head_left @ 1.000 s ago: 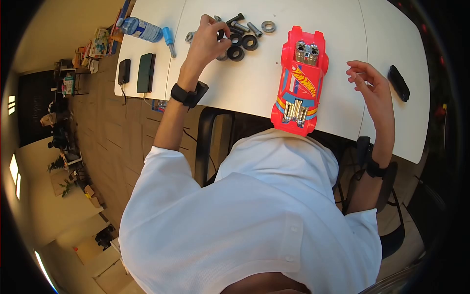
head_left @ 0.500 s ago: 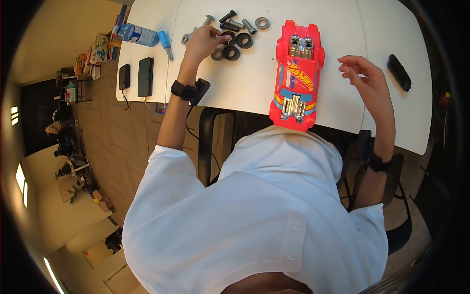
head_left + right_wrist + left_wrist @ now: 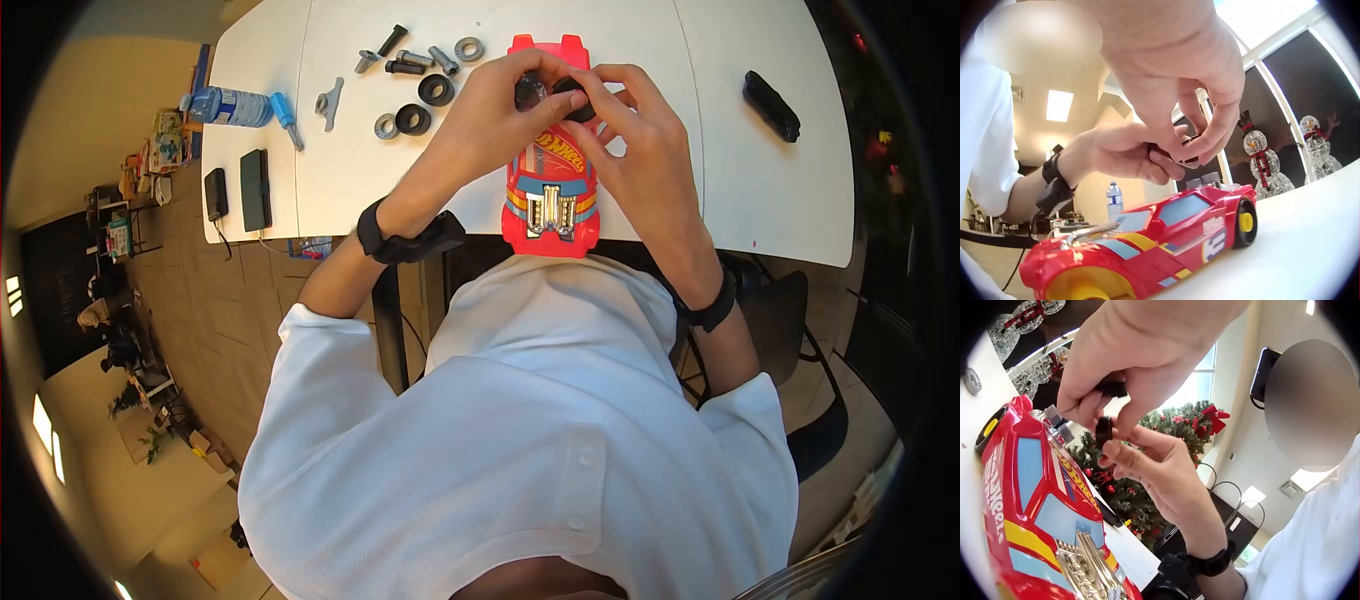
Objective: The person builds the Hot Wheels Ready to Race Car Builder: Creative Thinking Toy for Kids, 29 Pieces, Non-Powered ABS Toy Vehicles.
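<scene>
Above the red toy car (image 3: 550, 215), my left hand (image 3: 490, 125) and right hand (image 3: 645, 150) meet fingertip to fingertip. Between them is a black ring (image 3: 573, 100), pinched by both hands' fingers. A second black ring (image 3: 1112, 389) is tucked in my left hand (image 3: 1141, 347) in the left wrist view, where my right hand (image 3: 1163, 469) grips the first ring (image 3: 1104, 429) below it. In the right wrist view a wheel of the car (image 3: 1246, 222) has a black tyre around a yellow hub, while the nearer wheel (image 3: 1088, 290) shows yellow.
Left of the car lie black rings (image 3: 436, 90), bolts (image 3: 408, 62), a washer (image 3: 469, 49) and a grey winged piece (image 3: 328, 104). Farther left are a blue-handled screwdriver (image 3: 284, 118), a bottle (image 3: 230, 106) and two dark devices (image 3: 255, 190). A black case (image 3: 771, 106) lies right.
My left hand has come right from the loose parts with black rings, and my right hand has moved left to meet it over the car. The head view has shifted.
</scene>
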